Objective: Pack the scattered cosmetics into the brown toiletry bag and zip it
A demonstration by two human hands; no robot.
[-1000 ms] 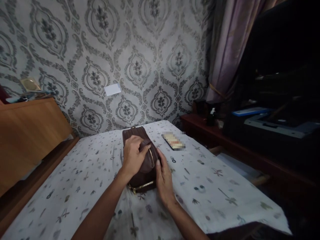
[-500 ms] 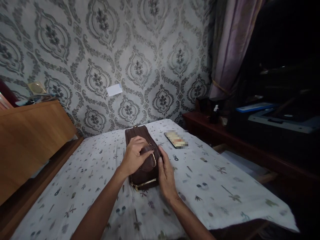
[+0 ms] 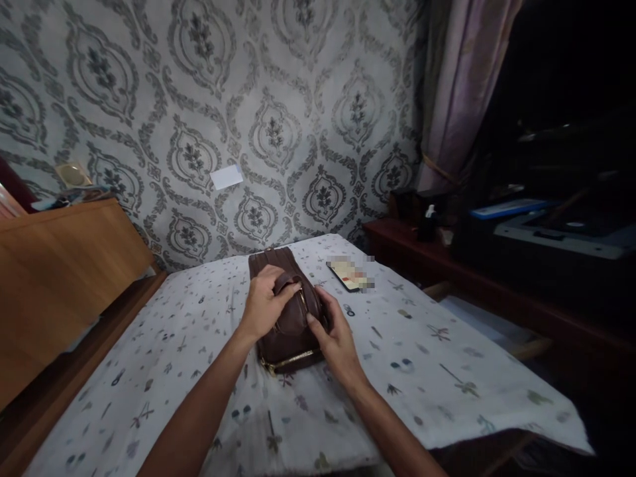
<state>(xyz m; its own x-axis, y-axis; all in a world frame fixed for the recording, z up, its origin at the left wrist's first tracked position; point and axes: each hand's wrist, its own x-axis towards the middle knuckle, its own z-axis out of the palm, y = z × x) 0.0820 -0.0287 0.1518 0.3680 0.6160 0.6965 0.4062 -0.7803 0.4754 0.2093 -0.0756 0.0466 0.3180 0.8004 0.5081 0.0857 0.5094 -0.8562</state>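
A dark brown leather pouch [image 3: 288, 334] with gold zips lies on the table covered by a white patterned cloth [image 3: 173, 358]. My left hand [image 3: 265, 305] rests on top of the pouch, fingers curled over its upper flap and gripping it. At the pouch's right side my right hand [image 3: 335, 334] has its fingers bent around the edge, pinching near the top zip. Both forearms reach in from the bottom of the view.
A flat card-like item [image 3: 350, 275], blurred, lies on the cloth to the right of the pouch. A wooden cabinet [image 3: 59, 271] stands at the left. A dark wooden shelf [image 3: 491, 291] with devices runs along the right. Patterned wallpaper and a curtain lie behind.
My right hand has moved from flat beside the pouch to curling around its right edge near the zip. The left hand shifted its grip a little on the top flap.
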